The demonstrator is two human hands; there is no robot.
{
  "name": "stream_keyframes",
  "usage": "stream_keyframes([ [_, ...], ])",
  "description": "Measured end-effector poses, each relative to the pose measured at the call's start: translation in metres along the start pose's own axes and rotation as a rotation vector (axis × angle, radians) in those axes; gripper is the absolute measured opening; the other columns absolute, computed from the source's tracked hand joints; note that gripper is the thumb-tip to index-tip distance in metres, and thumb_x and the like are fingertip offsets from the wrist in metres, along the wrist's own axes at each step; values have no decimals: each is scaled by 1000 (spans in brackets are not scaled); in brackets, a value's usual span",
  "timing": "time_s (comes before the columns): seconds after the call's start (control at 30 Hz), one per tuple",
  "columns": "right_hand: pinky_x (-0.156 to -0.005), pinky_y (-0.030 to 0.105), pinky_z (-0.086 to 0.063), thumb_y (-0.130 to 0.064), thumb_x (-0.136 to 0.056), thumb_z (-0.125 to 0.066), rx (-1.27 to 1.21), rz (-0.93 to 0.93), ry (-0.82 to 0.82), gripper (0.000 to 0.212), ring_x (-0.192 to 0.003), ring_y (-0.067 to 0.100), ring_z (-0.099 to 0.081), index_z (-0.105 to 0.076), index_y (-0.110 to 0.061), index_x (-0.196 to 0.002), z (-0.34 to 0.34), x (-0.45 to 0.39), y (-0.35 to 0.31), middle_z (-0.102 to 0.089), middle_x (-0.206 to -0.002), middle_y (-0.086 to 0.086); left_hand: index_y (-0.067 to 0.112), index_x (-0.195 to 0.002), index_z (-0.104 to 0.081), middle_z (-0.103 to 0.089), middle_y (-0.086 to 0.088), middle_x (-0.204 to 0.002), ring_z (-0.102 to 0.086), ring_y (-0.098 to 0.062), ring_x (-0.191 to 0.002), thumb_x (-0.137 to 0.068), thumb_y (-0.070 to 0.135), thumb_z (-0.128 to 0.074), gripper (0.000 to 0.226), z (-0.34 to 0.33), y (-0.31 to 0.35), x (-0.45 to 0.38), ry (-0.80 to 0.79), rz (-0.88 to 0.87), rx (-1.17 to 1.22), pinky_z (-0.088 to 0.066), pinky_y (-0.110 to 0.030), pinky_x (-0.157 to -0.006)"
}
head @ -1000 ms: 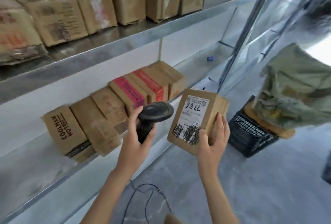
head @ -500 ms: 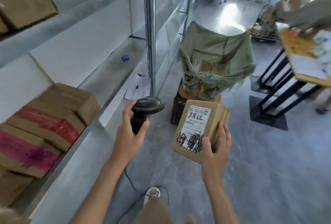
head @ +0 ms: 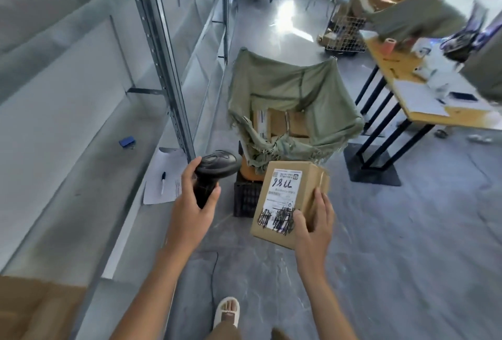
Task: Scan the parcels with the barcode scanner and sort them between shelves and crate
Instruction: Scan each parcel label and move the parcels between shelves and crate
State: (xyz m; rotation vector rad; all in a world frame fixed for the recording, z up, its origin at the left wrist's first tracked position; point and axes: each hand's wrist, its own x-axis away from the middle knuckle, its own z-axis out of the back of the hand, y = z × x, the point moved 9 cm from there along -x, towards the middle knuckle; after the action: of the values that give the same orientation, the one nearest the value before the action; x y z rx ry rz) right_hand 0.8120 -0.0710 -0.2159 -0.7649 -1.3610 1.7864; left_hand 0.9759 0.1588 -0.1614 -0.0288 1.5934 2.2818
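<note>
My left hand (head: 190, 212) grips the handle of a black barcode scanner (head: 214, 168), its head pointing right. My right hand (head: 312, 225) holds a brown cardboard parcel (head: 288, 201) by its lower right corner, thumb on the white label marked "98LL". Just beyond both hands stands a black plastic crate (head: 245, 198) on the floor, with a sack lined in green cloth (head: 296, 98) on top that holds more cardboard boxes. Grey metal shelves (head: 81, 155) run along my left.
On the lower shelf lie a sheet of paper with a pen (head: 163, 179) and a small blue object (head: 127, 142). A shelf upright (head: 163, 49) rises near the scanner. A wooden table (head: 423, 95) on black legs stands right. A scanner cable (head: 214, 266) trails on the floor.
My view has swung right, away from the shelved boxes toward the crate and sack. Both hands keep their grips, carrying scanner and parcel closer to the crate.
</note>
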Motion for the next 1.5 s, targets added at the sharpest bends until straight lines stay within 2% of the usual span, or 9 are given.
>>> stream_keyframes([
  [0.17,-113,53,-37,-50,-77,-56,13,-43,23,69,-143,11,-28,-37,-54,-144,-30,-47,0,-27,-154,-22,66,-135,-25,-66,-3,-118,-69,-27,-87,-96,25,-63,69,-22,-5,-76,-60,-17,7,-60,-48,-75],
  [0.33,-109,39,-34,-41,-81,-56,-7,-79,54,68,-140,6,-28,-37,-48,-147,-49,-104,-4,-25,-155,-21,71,-131,-24,-66,-10,-117,-65,-25,-79,-97,25,-63,69,-54,-11,-138,-91,3,20,-60,-48,-71],
  [0.53,-116,46,-33,-39,-81,-57,-14,-103,48,69,-141,7,-29,-40,-43,-148,-78,-200,10,-27,-155,-18,69,-131,-25,-66,-13,-116,-64,-19,-75,-97,21,-63,70,-119,-21,-208,-93,17,45,-56,-37,-66],
  [0.67,-116,45,-33,-40,-81,-57,-10,-95,-8,69,-139,8,-29,-41,-44,-147,-99,-280,15,-28,-153,-20,67,-134,-25,-64,-11,-129,-68,-37,-99,-95,26,-63,68,-169,-19,-254,-110,53,28,-59,-52,-85],
  [0.87,-118,45,-26,-42,-80,-56,114,-123,-49,70,-141,14,-26,-41,-41,-148,-120,-395,27,-29,-157,-10,71,-131,-25,-62,-6,-128,-66,-42,-101,-97,24,-63,70,-234,-19,-329,-99,141,15,-57,-59,-86],
  [0.93,-117,48,-26,-44,-79,-54,177,-139,-71,72,-140,18,-26,-40,-39,-149,-130,-426,37,-28,-158,-7,72,-131,-25,-62,-8,-128,-67,-39,-98,-97,24,-63,70,-251,-27,-349,-93,172,10,-58,-53,-84],
  [1.07,-115,49,-26,-48,-80,-52,358,-154,-107,75,-140,27,-27,-36,-38,-152,-151,-486,62,-26,-161,-4,73,-129,-25,-66,-9,-119,-67,-14,-70,-96,21,-63,72,-275,-41,-375,-92,179,3,-54,-24,-63],
  [1.2,-115,54,-25,-44,-91,-58,544,-161,-190,69,-140,35,-25,-30,-38,-154,-175,-546,98,-20,-163,-2,78,-123,-23,-66,-8,-118,-68,-10,-65,-96,20,-63,76,-292,-57,-390,-99,242,-16,-53,-23,-61],
  [1.5,-115,54,-22,-49,-93,-56,775,-194,-374,75,-142,45,-22,-22,-34,-157,-213,-632,160,-14,-166,5,79,-120,-28,-64,-19,-118,-65,-13,-69,-94,17,-65,77,-310,-88,-405,-99,400,-34,-53,-19,-58],
])
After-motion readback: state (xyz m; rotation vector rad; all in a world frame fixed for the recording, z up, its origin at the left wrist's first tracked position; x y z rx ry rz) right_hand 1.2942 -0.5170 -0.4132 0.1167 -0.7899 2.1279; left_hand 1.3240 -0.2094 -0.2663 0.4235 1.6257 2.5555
